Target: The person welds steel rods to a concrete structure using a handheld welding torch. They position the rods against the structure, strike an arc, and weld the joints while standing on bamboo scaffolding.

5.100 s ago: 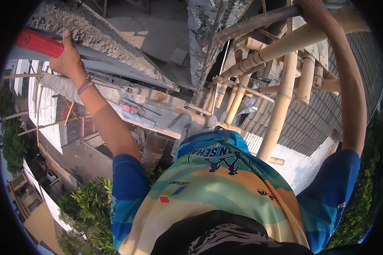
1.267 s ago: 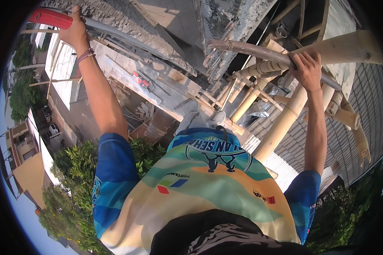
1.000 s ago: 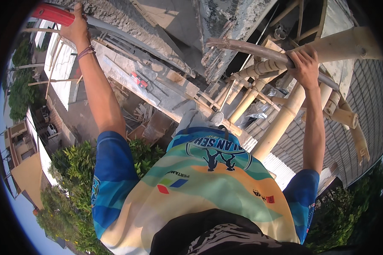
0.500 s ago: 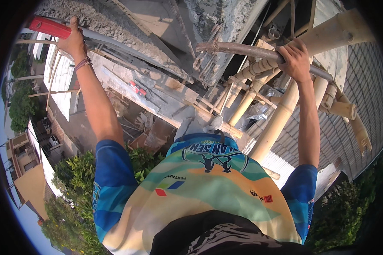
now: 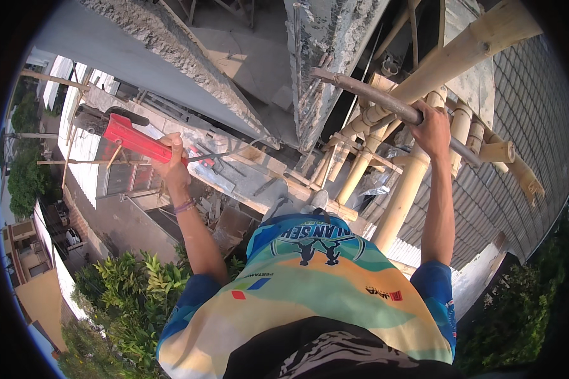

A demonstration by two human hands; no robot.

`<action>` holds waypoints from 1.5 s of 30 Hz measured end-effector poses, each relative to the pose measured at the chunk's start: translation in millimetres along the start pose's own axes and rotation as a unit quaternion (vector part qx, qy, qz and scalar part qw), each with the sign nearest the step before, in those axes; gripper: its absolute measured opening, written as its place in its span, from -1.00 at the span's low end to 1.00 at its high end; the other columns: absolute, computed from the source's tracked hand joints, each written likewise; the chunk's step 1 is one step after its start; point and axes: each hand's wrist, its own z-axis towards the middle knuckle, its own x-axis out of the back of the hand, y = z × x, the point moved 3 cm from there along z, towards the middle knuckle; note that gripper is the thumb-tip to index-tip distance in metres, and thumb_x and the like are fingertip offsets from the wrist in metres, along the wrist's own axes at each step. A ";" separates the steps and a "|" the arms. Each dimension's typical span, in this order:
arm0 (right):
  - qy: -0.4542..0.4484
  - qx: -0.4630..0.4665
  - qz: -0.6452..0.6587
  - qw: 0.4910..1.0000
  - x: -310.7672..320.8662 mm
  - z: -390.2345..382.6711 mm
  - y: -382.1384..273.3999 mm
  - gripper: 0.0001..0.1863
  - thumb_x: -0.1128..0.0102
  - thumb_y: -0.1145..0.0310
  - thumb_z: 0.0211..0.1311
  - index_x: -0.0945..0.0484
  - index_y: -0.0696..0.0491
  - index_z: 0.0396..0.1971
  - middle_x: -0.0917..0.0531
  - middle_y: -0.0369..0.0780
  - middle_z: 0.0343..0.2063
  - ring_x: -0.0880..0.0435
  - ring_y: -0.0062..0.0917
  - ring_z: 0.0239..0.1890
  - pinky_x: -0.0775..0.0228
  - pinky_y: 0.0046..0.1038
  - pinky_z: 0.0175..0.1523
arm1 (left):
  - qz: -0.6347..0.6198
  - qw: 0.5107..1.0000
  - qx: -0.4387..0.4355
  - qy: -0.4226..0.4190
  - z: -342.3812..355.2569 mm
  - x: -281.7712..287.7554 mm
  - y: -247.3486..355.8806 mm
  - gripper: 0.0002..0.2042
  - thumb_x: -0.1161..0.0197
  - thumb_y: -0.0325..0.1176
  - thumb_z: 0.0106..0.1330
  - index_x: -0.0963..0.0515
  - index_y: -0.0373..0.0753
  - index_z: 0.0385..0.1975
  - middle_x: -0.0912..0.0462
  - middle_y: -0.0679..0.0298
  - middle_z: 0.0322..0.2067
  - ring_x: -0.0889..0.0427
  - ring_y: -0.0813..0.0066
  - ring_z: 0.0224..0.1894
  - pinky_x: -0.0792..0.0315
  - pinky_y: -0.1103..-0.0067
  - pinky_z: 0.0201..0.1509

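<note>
My left hand [image 5: 172, 165] is wrapped round the rear end of a red power tool [image 5: 139, 140] that looks like an angle grinder. Its dark grey head and a black handle point away to the left, and a dark cord trails from its back end. On the other side, my right hand [image 5: 432, 131] grips a worn brown-grey metal pipe [image 5: 370, 93]. A thicker length reaches left of the fist; a thinner length shows to its right. The pipe lies across bamboo poles [image 5: 417, 183], its left end near a rough concrete edge [image 5: 325, 63].
A grey wall with a crumbled edge [image 5: 218, 72] runs ahead. My shoes [image 5: 317, 201] rest by a narrow ledge. Another red tool [image 5: 202, 161] lies there. Far below are a tiled roof [image 5: 537, 114], shrubs [image 5: 133, 284] and a street with houses.
My left hand has brought the red tool down and right from the wall, nearer my body. My right hand has come slightly lower, still on the pipe, which tilts more.
</note>
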 end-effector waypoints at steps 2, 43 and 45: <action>-0.025 -0.058 0.028 0.998 7.2 -28.3 -3.8 -0.65 -0.54 0.14 -0.02 -0.68 0.08 -0.38 -0.65 -0.11 -0.57 -0.62 -0.15 -0.39 -0.40 -0.19 -0.21 | -0.009 0.997 0.053 -0.060 -43.2 15.9 -8.2 -0.66 -0.54 -0.41 0.17 -0.38 -0.21 -0.41 -0.64 0.23 -0.39 -0.45 0.63 -0.57 -0.31 0.68 -0.56; 0.202 -0.204 0.463 0.838 -10.4 -179.5 -99.7 -0.29 -0.23 0.04 0.35 -0.24 0.17 0.31 -0.37 -0.01 0.29 -0.48 -0.28 0.20 -0.36 -0.22 0.27 | -0.034 0.803 0.124 -0.581 -224.2 -259.7 -3.4 -0.52 -0.49 0.03 0.20 -0.65 -0.23 -0.07 -0.72 0.15 -0.18 -0.69 0.38 -0.15 -0.53 0.44 -0.02; 0.237 -0.137 0.474 0.837 0.4 -162.6 -106.8 -0.14 -0.33 -0.04 0.25 -0.20 0.17 0.36 -0.34 0.04 0.33 -0.41 -0.19 0.31 -0.27 -0.17 0.35 | 0.015 0.829 0.058 -0.557 -230.8 -258.1 -3.9 -0.51 -0.49 -0.04 0.21 -0.63 -0.20 0.05 -0.72 0.11 -0.10 -0.70 0.32 -0.08 -0.51 0.41 0.09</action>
